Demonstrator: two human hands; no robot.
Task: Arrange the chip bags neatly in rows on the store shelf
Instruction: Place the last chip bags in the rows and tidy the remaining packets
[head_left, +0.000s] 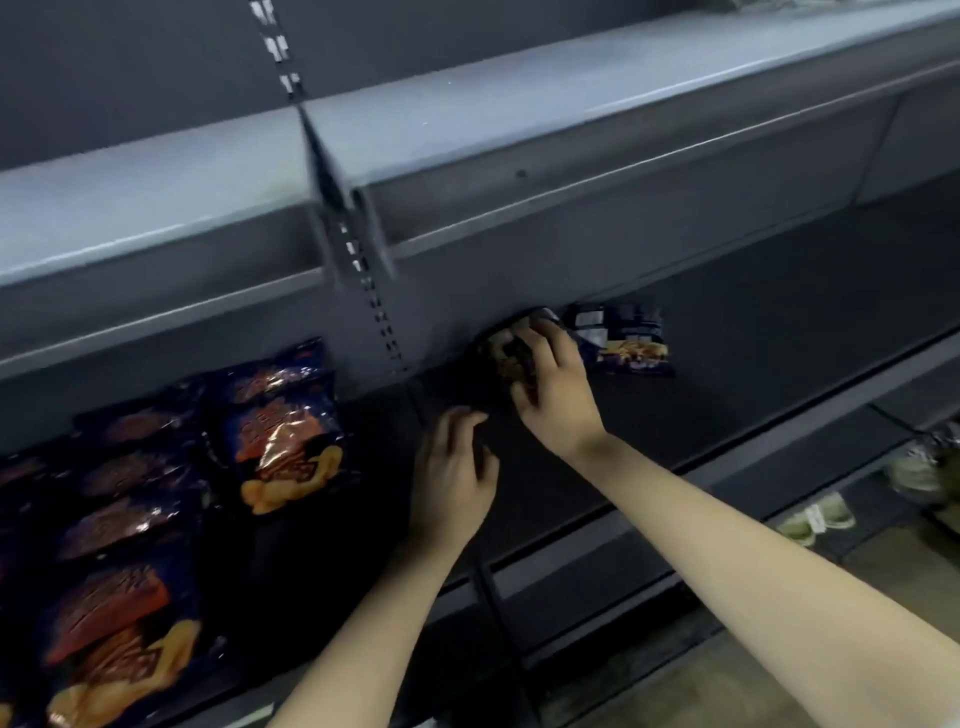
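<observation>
dark grey store shelving fills our view, and both our bare forearms reach in over the front lip of the middle shelf (753, 405). nearest to us, in the left bay, dark blue and orange chip bags (119, 613) lie face up in two overlapping rows that run from the front edge toward the back. the right-hand row is shorter and sits further in.

just past the lip, our left hand (457, 467) hovers over bare deck at the join of the two bays, fingers loosely curled and holding nothing. it is well apart from the rows on its left. further in, our right hand (550, 384) has its fingers bent round a dark bag (506, 353) at the back of the right bay, gripping it from above. we cannot tell whether the bag rests on the deck or is lifted. just beside it on the right a second bag (628, 338) stands against the back wall, close to our knuckles. the rest of the right bay's deck is open out to the frame edge.

a slotted upright (374, 291) divides the bays behind our hands. the upper shelf (467, 119) overhangs both, leaving a low gap above the back bags. below the lip at far right, pale packets (917, 467) sit blurred on a lower level.
</observation>
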